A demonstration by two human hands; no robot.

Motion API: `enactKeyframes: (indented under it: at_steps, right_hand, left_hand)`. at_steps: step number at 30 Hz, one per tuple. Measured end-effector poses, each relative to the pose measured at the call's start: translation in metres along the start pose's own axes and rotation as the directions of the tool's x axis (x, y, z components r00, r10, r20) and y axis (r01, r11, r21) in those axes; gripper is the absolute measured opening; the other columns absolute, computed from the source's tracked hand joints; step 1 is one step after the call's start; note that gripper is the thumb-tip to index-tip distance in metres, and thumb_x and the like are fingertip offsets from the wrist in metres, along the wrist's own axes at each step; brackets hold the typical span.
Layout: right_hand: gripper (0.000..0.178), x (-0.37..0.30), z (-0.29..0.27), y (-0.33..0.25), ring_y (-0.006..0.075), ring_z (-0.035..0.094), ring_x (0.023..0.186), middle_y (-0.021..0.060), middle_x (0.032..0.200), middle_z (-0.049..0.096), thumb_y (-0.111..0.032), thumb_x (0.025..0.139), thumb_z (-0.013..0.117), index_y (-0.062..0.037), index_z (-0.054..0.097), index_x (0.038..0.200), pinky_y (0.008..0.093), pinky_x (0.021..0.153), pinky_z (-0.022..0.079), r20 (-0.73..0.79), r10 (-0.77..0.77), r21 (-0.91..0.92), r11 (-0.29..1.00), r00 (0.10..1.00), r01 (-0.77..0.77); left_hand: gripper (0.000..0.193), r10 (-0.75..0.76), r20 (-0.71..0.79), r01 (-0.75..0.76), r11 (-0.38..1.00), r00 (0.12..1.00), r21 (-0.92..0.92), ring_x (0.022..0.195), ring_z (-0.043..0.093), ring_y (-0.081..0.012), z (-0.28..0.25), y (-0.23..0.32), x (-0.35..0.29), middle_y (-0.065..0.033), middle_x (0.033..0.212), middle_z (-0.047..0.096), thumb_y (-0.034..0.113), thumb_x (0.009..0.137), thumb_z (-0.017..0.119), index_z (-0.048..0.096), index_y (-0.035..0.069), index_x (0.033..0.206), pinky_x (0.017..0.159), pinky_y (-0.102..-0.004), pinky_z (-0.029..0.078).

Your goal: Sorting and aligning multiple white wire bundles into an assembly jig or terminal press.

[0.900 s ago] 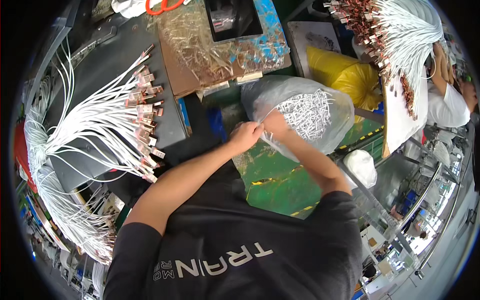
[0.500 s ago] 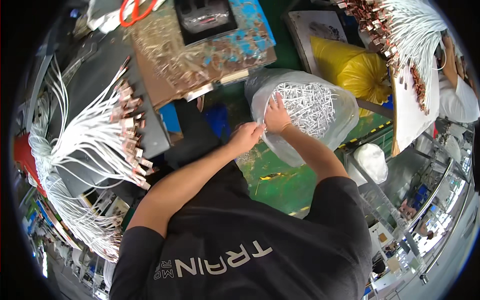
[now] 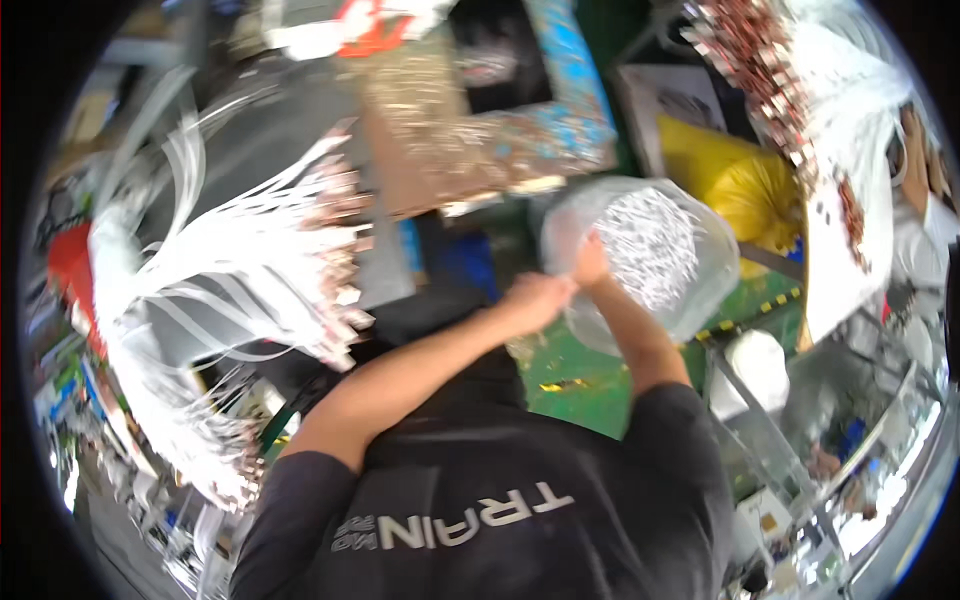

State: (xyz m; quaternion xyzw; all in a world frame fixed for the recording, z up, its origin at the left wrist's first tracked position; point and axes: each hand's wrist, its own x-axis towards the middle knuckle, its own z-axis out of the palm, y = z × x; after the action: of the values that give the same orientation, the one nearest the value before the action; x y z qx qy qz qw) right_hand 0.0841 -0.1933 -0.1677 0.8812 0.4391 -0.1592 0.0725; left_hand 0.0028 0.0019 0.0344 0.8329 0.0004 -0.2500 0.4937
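Observation:
A clear plastic bag (image 3: 715,290) full of small white tube-like pieces (image 3: 652,248) stands open on the floor in front of me. My left hand (image 3: 541,301) is closed at the bag's near left rim, with the edge of the plastic at its fingertips. Just beside it, my right hand (image 3: 591,263) reaches over that rim at the left side of the white pieces. Motion smears its fingers, so I cannot make out whether they grip anything.
Bundles of white cables with copper-coloured ends (image 3: 335,250) lie on the left bench. A worn board (image 3: 420,150) carries a black tray (image 3: 505,60). Beyond the bag sit a yellow sack (image 3: 735,190) and a white board (image 3: 835,260) with more cables; another person's arm (image 3: 914,160) shows there.
The view has shifted, moving the whole scene rightward and a little down. My right hand has drawn back from the white pieces towards the rim, closer to my left hand.

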Motion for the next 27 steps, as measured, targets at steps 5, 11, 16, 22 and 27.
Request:
enactKeyframes:
  at_steps: [5,11,16,22,27]
  right_hand:
    - [0.060,-0.025,-0.070,0.015,0.0377,0.042,0.143,0.0217,0.148,0.051,-0.022,0.088,0.060,-0.0029,0.052,0.144,0.0588,0.110,0.036,-0.169,0.044,0.273,0.962,0.985,0.004]
    - [0.028,-0.070,-0.154,-0.008,0.0342,0.059,0.125,0.0198,0.125,0.065,-0.006,0.093,0.057,-0.0039,0.070,0.118,0.0509,0.106,0.045,-0.256,0.378,0.138,0.925,0.890,-0.353]
    - [0.025,-0.064,-0.196,-0.021,0.0284,0.067,0.107,0.0171,0.118,0.069,-0.004,0.101,0.053,-0.0030,0.070,0.120,0.0405,0.091,0.056,-0.208,0.749,0.838,0.468,0.629,-0.281]
    - [0.022,-0.009,-0.448,-0.147,0.0148,0.069,0.092,0.0100,0.109,0.070,-0.007,0.104,0.056,0.0012,0.069,0.120,0.0266,0.079,0.054,-0.578,0.575,0.796,0.553,0.579,0.246]
    - [0.034,0.078,-0.545,-0.238,0.0346,0.063,0.116,0.0168,0.111,0.071,-0.020,0.096,0.068,-0.0067,0.067,0.128,0.0408,0.099,0.050,-0.744,-0.052,0.343,0.825,0.666,0.448]
  left_hand:
    - [0.031,0.385,0.179,-0.375,0.923,0.905,-0.087,0.102,0.066,-0.0354,-0.073,0.071,-0.108,-0.0146,0.113,0.066,0.036,0.104,0.057,0.061,0.007,0.115,0.087,-0.0490,0.052]
    - [0.023,0.419,0.050,-0.407,0.898,0.906,-0.166,0.098,0.069,-0.0316,-0.265,0.114,-0.242,-0.0107,0.108,0.071,0.024,0.103,0.061,0.067,0.005,0.114,0.086,-0.0386,0.054]
    - [0.032,0.390,-0.476,-0.138,0.866,0.788,0.481,0.121,0.059,-0.0349,-0.384,0.034,-0.242,-0.0125,0.129,0.064,0.022,0.099,0.064,0.064,0.005,0.126,0.104,-0.0402,0.047]
    - [0.029,0.137,-0.337,0.115,0.767,0.931,0.631,0.107,0.062,-0.0360,-0.448,-0.013,-0.281,-0.0124,0.110,0.066,0.023,0.099,0.065,0.064,0.003,0.120,0.093,-0.0402,0.049]
    - [0.021,0.127,-0.386,0.009,0.943,0.914,0.331,0.093,0.064,-0.0350,-0.471,-0.028,-0.300,-0.0120,0.091,0.066,0.022,0.098,0.065,0.069,0.003,0.105,0.085,-0.0379,0.049]
